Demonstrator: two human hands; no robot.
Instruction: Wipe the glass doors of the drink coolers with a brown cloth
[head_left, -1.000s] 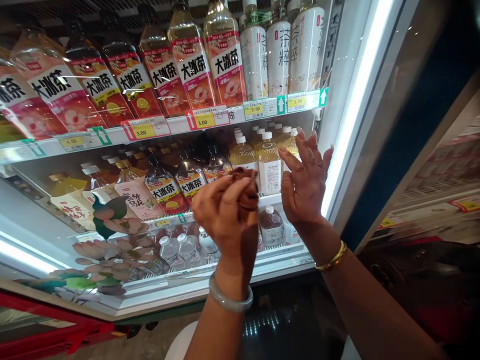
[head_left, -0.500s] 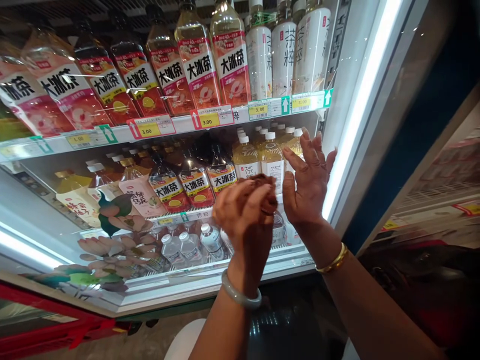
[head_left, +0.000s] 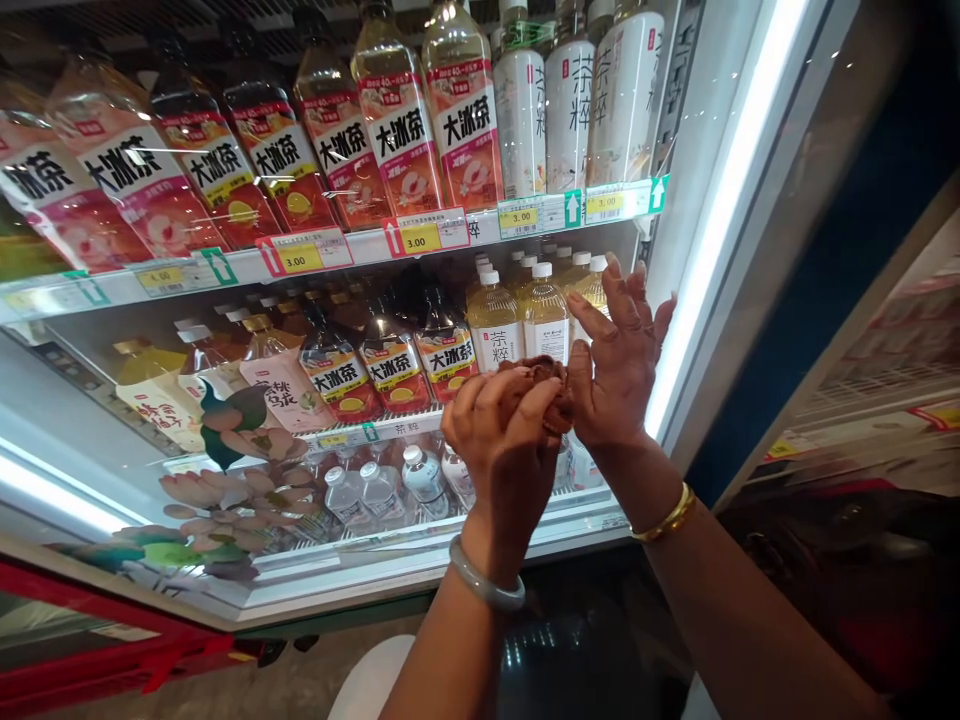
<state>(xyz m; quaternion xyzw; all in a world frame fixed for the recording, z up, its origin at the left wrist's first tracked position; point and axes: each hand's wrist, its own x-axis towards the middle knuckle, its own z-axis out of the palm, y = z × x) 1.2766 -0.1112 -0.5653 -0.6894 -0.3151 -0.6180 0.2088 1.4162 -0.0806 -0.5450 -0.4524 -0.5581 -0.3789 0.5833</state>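
My left hand is closed around a brown, crumpled-looking thing with a ruffled edge; its kind is not clear. A pale bangle circles that wrist. Just to the right, my right hand is raised with its fingers spread and nothing in it, its thumb side close to the brown thing. It wears a gold bracelet. Behind both hands, white-capped bottles of yellowish drink stand on the middle shelf, partly hidden by the fingers.
A lit drinks cooler spans the view. Large tea bottles line its upper shelf above price tags. Smaller bottles stand low down. Printed flowers cover the lower left. The cooler's frame rises at right.
My left hand has moved slightly right and down with the brown thing, closer to my right hand. My right hand stays nearly in place, fingers still spread.
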